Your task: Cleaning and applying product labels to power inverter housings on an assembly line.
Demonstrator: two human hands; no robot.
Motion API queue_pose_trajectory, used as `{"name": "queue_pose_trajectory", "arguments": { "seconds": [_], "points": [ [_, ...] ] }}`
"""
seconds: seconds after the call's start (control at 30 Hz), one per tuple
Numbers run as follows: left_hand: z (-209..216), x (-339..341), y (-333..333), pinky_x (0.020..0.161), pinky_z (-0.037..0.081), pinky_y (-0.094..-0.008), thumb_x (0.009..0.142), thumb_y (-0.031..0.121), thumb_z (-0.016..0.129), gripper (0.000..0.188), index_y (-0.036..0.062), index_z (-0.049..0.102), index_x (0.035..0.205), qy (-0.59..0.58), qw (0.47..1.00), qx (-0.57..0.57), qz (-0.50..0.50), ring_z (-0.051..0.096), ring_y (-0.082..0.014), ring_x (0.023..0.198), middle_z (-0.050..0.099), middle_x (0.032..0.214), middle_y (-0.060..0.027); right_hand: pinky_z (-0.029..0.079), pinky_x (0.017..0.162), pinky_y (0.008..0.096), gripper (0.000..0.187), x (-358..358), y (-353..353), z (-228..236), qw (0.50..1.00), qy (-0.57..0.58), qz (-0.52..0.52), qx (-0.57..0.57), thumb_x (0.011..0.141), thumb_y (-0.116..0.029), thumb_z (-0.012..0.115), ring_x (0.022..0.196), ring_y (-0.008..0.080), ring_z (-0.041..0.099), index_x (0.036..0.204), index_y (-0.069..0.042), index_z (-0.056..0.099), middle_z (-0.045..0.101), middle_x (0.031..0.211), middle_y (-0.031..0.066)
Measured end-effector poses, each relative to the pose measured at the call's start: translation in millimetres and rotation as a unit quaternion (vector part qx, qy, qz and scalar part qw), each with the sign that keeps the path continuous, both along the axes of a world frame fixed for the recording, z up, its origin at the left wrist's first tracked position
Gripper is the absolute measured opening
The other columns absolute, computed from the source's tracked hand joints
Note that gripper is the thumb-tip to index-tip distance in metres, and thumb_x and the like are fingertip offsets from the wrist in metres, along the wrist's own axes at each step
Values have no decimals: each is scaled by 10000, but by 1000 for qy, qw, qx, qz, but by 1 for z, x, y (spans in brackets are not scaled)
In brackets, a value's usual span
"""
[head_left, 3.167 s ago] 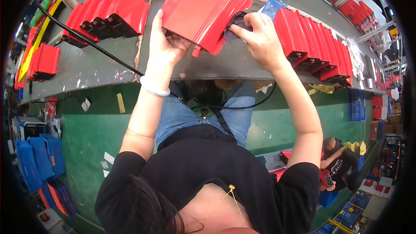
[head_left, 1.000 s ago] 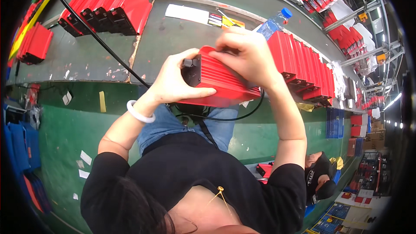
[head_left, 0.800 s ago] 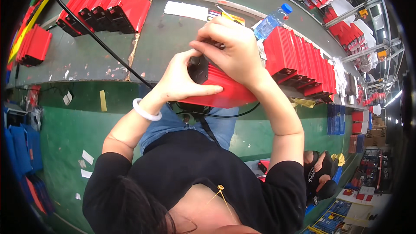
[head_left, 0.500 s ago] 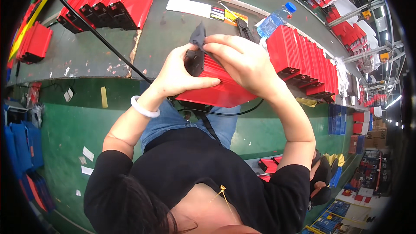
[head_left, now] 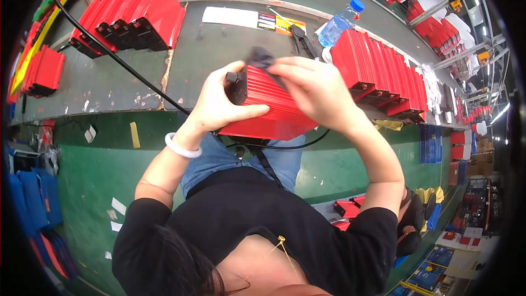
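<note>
- Red ribbed metal casing is being held over the near edge of the grey workbench, above the person's lap, tilted with its black end plate facing up and left.
- Left hand is clamping the casing from the side, thumb stretched along the lower ribs and fingers wrapped round the black end.
- Right hand is pressing down on the upper face, its fingers pinched shut on a small dark grey cloth at the casing's top corner.
- Doing this well, as I judge it, is a matter of keeping the left hand clamped firmly so the casing is not sliding off the bench edge, and of pushing the cloth along the grooves rather than across them, so that it is reaching between the ribs.
- Black cable is running across the bench and under the casing; it is worth keeping clear of the wiping hand.
- Against the frame half a second earlier, the dark cloth is now showing between the right fingers at the top corner, where a dark piece was then sticking up beside the end plate.
- Compared with the earliest frame, the casing is sitting lower and nearer the body, no longer lifted over the bench with its broad face up.
- Rows of like red casings are standing on the bench at left and right, with a blue-capped water bottle behind.
</note>
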State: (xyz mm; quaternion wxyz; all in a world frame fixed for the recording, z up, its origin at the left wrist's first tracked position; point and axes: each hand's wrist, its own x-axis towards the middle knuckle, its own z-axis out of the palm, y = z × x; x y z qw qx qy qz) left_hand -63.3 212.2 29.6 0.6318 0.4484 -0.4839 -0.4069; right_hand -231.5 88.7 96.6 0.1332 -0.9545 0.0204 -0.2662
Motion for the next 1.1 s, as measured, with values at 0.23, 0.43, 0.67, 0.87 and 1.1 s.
{"name": "queue_pose_trajectory", "arguments": {
  "seconds": [0.23, 0.43, 0.67, 0.87, 1.1],
  "points": [
    [12, 6, 8, 886, 501, -301, 658, 110, 854, 666, -41, 532, 1221, 5, 1000, 6, -3, 626, -137, 968, 659, 1046, -89, 551, 686, 353, 282, -6, 1, 12, 999, 29, 7, -38, 774, 35, 604, 838, 305, 669, 1045, -33, 641, 661, 1026, 121],
    [8, 30, 19, 904, 497, -308, 662, 109, 839, 687, -55, 512, 1244, 15, 999, -10, 49, 632, -160, 988, 650, 1092, -112, 535, 679, 361, 182, -63, -39, -10, 992, 87, -70, -53, 772, 15, 619, 807, 306, 658, 950, -4, 650, 653, 919, 126],
    [14, 48, 17, 950, 461, -342, 713, 181, 792, 683, -43, 489, 1283, 177, 982, -56, 42, 615, -209, 1058, 630, 1157, -139, 531, 816, 295, 288, -61, -62, -55, 854, 28, -152, 497, 983, -223, 535, 964, 164, 642, 1149, -4, 620, 662, 1021, 58],
    [-11, 50, 6, 953, 466, -331, 687, 126, 812, 701, -32, 487, 1288, 106, 984, -85, 115, 627, -184, 1032, 642, 1133, -115, 495, 843, 348, 382, -17, -67, -108, 921, -27, -155, 356, 912, -216, 608, 1039, 224, 595, 1253, -57, 543, 596, 1177, 103],
    [-18, 60, 24, 954, 462, -329, 695, 149, 809, 689, -40, 492, 1277, 139, 977, -94, 132, 623, -192, 1038, 641, 1129, -118, 441, 866, 454, 299, 16, -67, -168, 985, 56, -153, 49, 732, -203, 722, 1102, 297, 489, 1003, -92, 662, 549, 1096, 86]
  ]
}}
